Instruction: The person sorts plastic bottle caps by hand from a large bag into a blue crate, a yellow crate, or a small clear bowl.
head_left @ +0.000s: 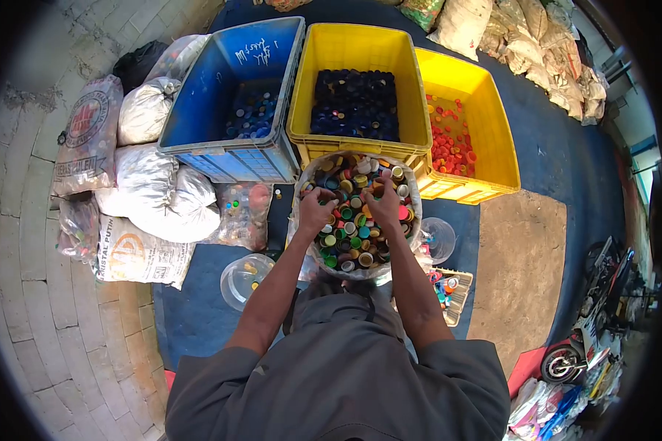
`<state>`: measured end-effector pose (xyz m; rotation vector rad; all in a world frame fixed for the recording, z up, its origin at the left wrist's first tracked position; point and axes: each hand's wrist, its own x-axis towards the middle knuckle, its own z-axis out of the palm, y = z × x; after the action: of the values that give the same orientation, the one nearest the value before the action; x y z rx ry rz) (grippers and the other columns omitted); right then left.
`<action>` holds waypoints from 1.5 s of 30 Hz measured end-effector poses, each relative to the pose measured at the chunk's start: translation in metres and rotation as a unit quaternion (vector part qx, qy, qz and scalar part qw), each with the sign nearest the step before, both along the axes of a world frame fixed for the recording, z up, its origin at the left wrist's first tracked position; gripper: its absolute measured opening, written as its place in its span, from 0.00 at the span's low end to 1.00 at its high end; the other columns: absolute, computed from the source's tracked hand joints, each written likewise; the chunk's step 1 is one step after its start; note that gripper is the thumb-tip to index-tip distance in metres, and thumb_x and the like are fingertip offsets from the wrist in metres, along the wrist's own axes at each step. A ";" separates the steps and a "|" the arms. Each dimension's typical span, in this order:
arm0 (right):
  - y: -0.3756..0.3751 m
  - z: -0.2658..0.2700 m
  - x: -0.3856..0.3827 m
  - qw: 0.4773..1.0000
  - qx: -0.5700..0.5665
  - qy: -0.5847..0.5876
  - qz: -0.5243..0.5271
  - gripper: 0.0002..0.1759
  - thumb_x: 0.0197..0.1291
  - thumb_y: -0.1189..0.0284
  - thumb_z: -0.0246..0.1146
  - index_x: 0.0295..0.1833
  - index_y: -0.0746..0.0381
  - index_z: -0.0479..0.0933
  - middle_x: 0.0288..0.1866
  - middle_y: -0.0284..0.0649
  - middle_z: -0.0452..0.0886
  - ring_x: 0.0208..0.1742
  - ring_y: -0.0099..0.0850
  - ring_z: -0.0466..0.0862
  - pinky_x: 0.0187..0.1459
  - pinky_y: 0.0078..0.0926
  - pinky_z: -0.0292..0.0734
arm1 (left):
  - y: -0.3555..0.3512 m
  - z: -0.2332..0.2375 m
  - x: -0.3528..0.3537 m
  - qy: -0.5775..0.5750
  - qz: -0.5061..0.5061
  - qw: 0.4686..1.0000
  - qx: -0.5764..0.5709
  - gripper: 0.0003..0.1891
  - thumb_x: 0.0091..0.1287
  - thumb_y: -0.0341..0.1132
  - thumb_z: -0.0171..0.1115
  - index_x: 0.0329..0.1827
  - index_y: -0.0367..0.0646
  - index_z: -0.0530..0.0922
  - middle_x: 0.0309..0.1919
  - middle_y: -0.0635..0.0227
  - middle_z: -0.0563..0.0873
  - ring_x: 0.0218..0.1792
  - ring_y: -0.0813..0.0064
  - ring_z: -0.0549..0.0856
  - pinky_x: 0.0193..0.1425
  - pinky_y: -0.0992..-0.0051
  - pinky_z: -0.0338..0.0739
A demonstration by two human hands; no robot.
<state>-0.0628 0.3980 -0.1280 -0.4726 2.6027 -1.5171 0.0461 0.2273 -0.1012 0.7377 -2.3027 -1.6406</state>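
Observation:
Bottle caps of many colours [355, 220] fill a round container with a pale sack-like rim [416, 228] in front of my body. My left hand [318, 209] is over the left part of the caps, its fingers curled together; what they hold, if anything, is too small to make out. Over the right part is my right hand [382, 202], its fingers bent and pinched near a small pinkish cap [386, 175]. Whether that cap is held is unclear.
Beyond the container stand a blue crate [191, 110] with blue caps, a yellow crate [423, 110] with dark caps, and another yellow crate [493, 132] with red and orange caps. Full sacks [154, 191] lie left. Clear tubs [235, 283] and a small basket [460, 298] flank me.

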 end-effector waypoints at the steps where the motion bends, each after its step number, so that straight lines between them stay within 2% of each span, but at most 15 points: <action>1: 0.007 0.013 0.002 0.997 -0.034 -0.064 -0.014 0.22 0.58 0.65 0.65 0.54 0.63 0.72 0.41 0.41 0.83 0.32 0.30 0.81 0.35 0.27 0.75 | 0.001 0.007 -0.008 0.001 -0.017 0.999 -0.035 0.11 0.57 0.35 0.70 0.38 0.39 0.81 0.32 0.64 0.85 0.36 0.69 0.84 0.44 0.70 0.77; 5: 0.044 0.023 0.013 0.879 -0.341 -0.328 -0.059 0.14 0.62 0.69 0.58 0.50 0.64 0.73 0.40 0.36 0.80 0.35 0.26 0.80 0.38 0.24 0.76 | 0.001 0.002 -0.040 -0.081 -0.090 0.978 -0.168 0.20 0.55 0.40 0.71 0.47 0.38 0.78 0.45 0.55 0.82 0.49 0.58 0.82 0.52 0.62 0.77; 9: 0.071 0.020 0.031 0.747 -0.541 -0.385 -0.025 0.12 0.62 0.70 0.51 0.47 0.61 0.75 0.41 0.38 0.79 0.40 0.29 0.79 0.41 0.26 0.73 | 0.012 0.001 -0.064 -0.167 -0.126 0.946 -0.246 0.28 0.56 0.44 0.71 0.56 0.39 0.73 0.53 0.53 0.79 0.55 0.55 0.79 0.56 0.59 0.77; 13: 0.081 0.018 0.050 0.725 -0.539 -0.419 -0.091 0.17 0.58 0.64 0.51 0.47 0.63 0.76 0.40 0.38 0.79 0.38 0.33 0.79 0.41 0.31 0.74 | 0.018 -0.007 -0.073 -0.207 -0.137 0.931 -0.269 0.30 0.57 0.45 0.70 0.59 0.39 0.71 0.55 0.53 0.77 0.56 0.53 0.79 0.55 0.58 0.78; 18: 0.074 0.019 0.057 0.738 -0.493 -0.442 -0.128 0.18 0.63 0.58 0.55 0.46 0.62 0.77 0.34 0.34 0.78 0.34 0.27 0.77 0.34 0.26 0.71 | 0.021 -0.014 -0.072 -0.182 -0.108 0.936 -0.280 0.27 0.56 0.44 0.69 0.55 0.39 0.74 0.49 0.52 0.81 0.52 0.51 0.81 0.52 0.57 0.78; 21: 0.070 0.029 0.056 0.736 -0.478 -0.459 -0.140 0.17 0.64 0.57 0.58 0.45 0.60 0.77 0.30 0.32 0.75 0.28 0.23 0.73 0.28 0.22 0.66 | 0.013 -0.014 -0.068 -0.085 -0.093 0.971 -0.205 0.21 0.57 0.44 0.69 0.47 0.37 0.79 0.40 0.56 0.84 0.47 0.57 0.84 0.51 0.59 0.78; 24: 0.066 0.030 0.050 0.758 -0.463 -0.439 -0.138 0.12 0.64 0.61 0.62 0.44 0.58 0.77 0.26 0.29 0.70 0.22 0.20 0.67 0.23 0.19 0.61 | 0.010 -0.006 -0.055 -0.036 -0.016 0.998 -0.055 0.16 0.59 0.44 0.66 0.41 0.40 0.82 0.30 0.65 0.83 0.35 0.70 0.84 0.36 0.68 0.79; 27: 0.054 0.032 0.040 0.788 -0.431 -0.417 -0.139 0.10 0.62 0.68 0.65 0.44 0.60 0.76 0.24 0.28 0.70 0.15 0.17 0.62 0.18 0.17 0.56 | -0.002 0.011 -0.035 -0.076 0.034 0.928 0.363 0.16 0.64 0.45 0.60 0.46 0.43 0.79 0.28 0.73 0.79 0.28 0.78 0.80 0.21 0.79 0.72; 30: 0.038 0.024 0.025 0.907 -0.260 -0.312 -0.106 0.10 0.61 0.67 0.66 0.44 0.59 0.76 0.22 0.29 0.71 0.17 0.16 0.65 0.17 0.18 0.58 | -0.014 0.005 -0.012 -0.050 0.069 0.795 0.601 0.13 0.66 0.44 0.55 0.46 0.48 0.78 0.26 0.75 0.76 0.24 0.81 0.77 0.16 0.86 0.63; 31: 0.032 0.020 0.017 0.947 -0.197 -0.241 -0.079 0.11 0.60 0.67 0.67 0.43 0.62 0.78 0.25 0.31 0.76 0.21 0.17 0.72 0.22 0.20 0.67 | -0.017 0.004 -0.003 -0.043 0.061 0.778 0.623 0.14 0.67 0.45 0.52 0.47 0.48 0.78 0.28 0.74 0.77 0.24 0.78 0.78 0.17 0.84 0.66; 34: 0.008 0.025 -0.001 0.991 -0.060 -0.116 -0.011 0.13 0.57 0.67 0.68 0.42 0.65 0.80 0.28 0.36 0.82 0.27 0.23 0.79 0.30 0.23 0.74 | -0.009 0.025 0.017 -0.024 0.145 0.772 0.618 0.15 0.67 0.46 0.51 0.47 0.46 0.77 0.30 0.73 0.80 0.25 0.75 0.79 0.17 0.81 0.68; 35: 0.001 0.028 -0.009 0.996 0.001 -0.091 0.012 0.12 0.55 0.71 0.66 0.42 0.66 0.81 0.34 0.46 0.85 0.38 0.35 0.85 0.42 0.29 0.78 | -0.014 0.018 0.025 -0.020 0.122 0.762 0.635 0.16 0.67 0.45 0.51 0.47 0.44 0.78 0.33 0.70 0.82 0.27 0.73 0.80 0.21 0.79 0.71; 39: -0.029 0.032 -0.030 0.994 0.071 0.032 0.082 0.11 0.54 0.73 0.62 0.43 0.65 0.81 0.38 0.47 0.85 0.42 0.43 0.85 0.46 0.35 0.78 | -0.017 0.006 0.049 -0.013 0.115 0.747 0.655 0.14 0.65 0.40 0.50 0.47 0.44 0.78 0.40 0.66 0.85 0.36 0.69 0.84 0.31 0.73 0.78; 42: -0.051 0.016 -0.044 0.989 0.053 -0.018 0.140 0.11 0.53 0.73 0.62 0.43 0.65 0.81 0.38 0.48 0.85 0.42 0.43 0.84 0.46 0.36 0.77 | -0.017 0.009 0.062 0.006 0.111 0.745 0.658 0.14 0.66 0.38 0.48 0.50 0.45 0.78 0.39 0.66 0.86 0.35 0.70 0.86 0.34 0.70 0.82; 45: -0.068 0.011 -0.050 0.972 0.157 0.026 0.174 0.14 0.54 0.74 0.61 0.47 0.63 0.80 0.41 0.48 0.85 0.45 0.46 0.83 0.47 0.40 0.77 | -0.017 0.013 0.070 0.017 0.130 0.730 0.670 0.13 0.68 0.38 0.49 0.48 0.44 0.77 0.40 0.65 0.86 0.36 0.68 0.86 0.37 0.68 0.84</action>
<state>-0.1132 0.3298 -0.1166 -0.8837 2.5551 -0.9774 0.1158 0.2108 -0.0880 1.0975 -0.5151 -2.9038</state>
